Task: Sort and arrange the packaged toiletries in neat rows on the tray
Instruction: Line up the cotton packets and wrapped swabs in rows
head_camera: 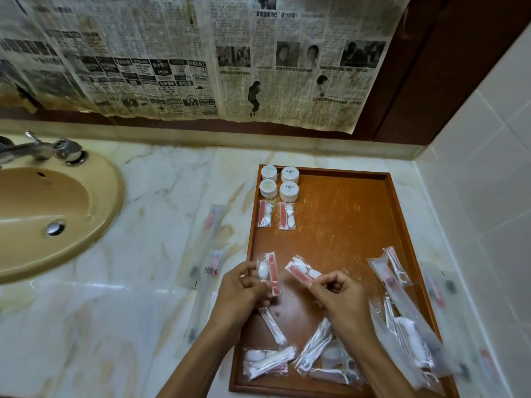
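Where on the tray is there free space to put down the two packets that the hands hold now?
Bare wood lies below the two placed packets, above the left hand and right hand. The tray's whole right part, right of the round boxes, is bare too. The near end and right edge are crowded with loose packets.

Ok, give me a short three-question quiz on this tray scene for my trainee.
1. True or false: the left hand and the right hand each hold a red-and-white packet.
2. How many round white containers stand at the far left corner of the tray?
3. The two packets already laid flat sit: A) right of the containers, B) just nearer the person than the containers, C) off the tray.

Key: 1 true; 2 four; 3 B.
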Demonstrator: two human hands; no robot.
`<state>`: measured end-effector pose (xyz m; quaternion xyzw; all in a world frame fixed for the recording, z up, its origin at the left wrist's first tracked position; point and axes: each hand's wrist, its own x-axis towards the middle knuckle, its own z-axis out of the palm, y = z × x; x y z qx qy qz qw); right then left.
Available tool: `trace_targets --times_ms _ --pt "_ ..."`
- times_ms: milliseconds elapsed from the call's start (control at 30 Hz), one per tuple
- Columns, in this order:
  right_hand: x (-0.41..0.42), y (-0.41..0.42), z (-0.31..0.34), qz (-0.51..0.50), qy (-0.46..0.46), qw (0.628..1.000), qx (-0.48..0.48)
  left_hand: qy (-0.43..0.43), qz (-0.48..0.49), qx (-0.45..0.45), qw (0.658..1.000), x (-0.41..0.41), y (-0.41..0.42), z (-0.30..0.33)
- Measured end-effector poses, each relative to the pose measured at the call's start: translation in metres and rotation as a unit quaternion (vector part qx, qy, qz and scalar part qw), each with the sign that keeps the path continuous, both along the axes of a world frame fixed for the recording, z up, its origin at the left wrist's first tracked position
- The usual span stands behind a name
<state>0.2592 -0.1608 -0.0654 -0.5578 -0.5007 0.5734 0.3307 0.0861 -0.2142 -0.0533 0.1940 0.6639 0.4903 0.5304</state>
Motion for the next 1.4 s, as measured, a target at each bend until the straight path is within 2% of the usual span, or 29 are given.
trace_targets --times_ms 133,233,300,400,567,633,700,800,900,933,1033,1167,1300,1400 --pt "-0.006 0.012 0.001 -0.029 0.023 0.999 -0.032 -0.039 -0.035 0.016 0.998 -0.006 0.015 -0.004" --pt "-0.01 0.02 0.002 -0.032 0.059 0.995 -0.071 -0.036 -0.059 -0.003 0.998 -0.007 0.026 0.001" --pt "-0.01 0.025 0.001 -0.042 0.052 0.993 -0.093 -0.034 -0.047 -0.014 0.998 -0.009 0.032 0.002" --pt "-0.009 0.033 -0.001 -0.043 0.023 0.993 -0.103 -0.006 -0.031 0.001 1.0 -0.013 0.038 -0.002" --pt "-0.013 0.041 -0.007 -0.023 -0.059 0.997 -0.044 0.021 -0.064 0.023 0.997 -0.017 0.046 -0.007" --pt "-0.015 0.044 -0.009 -0.016 -0.06 0.998 -0.031 0.108 -0.103 0.037 0.988 -0.018 0.048 -0.013" --pt "-0.017 0.045 -0.012 -0.005 -0.054 0.998 -0.018 0.274 -0.148 0.054 0.949 -0.018 0.048 -0.017" --pt "-0.018 0.048 -0.016 0.01 -0.068 0.998 0.012 0.494 -0.176 0.064 0.849 -0.019 0.048 -0.019" --pt "-0.019 0.048 -0.019 0.04 -0.135 0.989 0.046 0.621 -0.192 0.057 0.758 -0.016 0.053 -0.025" --pt "-0.019 0.047 -0.021 0.059 -0.179 0.979 0.072 0.641 -0.192 0.05 0.741 -0.014 0.056 -0.029" --pt "-0.02 0.044 -0.032 0.132 -0.318 0.918 0.197 0.674 -0.198 0.023 0.712 -0.01 0.061 -0.042" --pt "-0.019 0.043 -0.042 0.15 -0.42 0.861 0.243 0.695 -0.227 0.024 0.682 -0.008 0.061 -0.047" --pt "-0.011 0.045 -0.047 0.125 -0.427 0.85 0.28 0.678 -0.198 0.092 0.702 -0.017 0.059 -0.046" --pt "-0.003 0.049 -0.052 0.156 -0.387 0.851 0.319 0.685 -0.212 0.127 0.685 -0.032 0.062 -0.047"
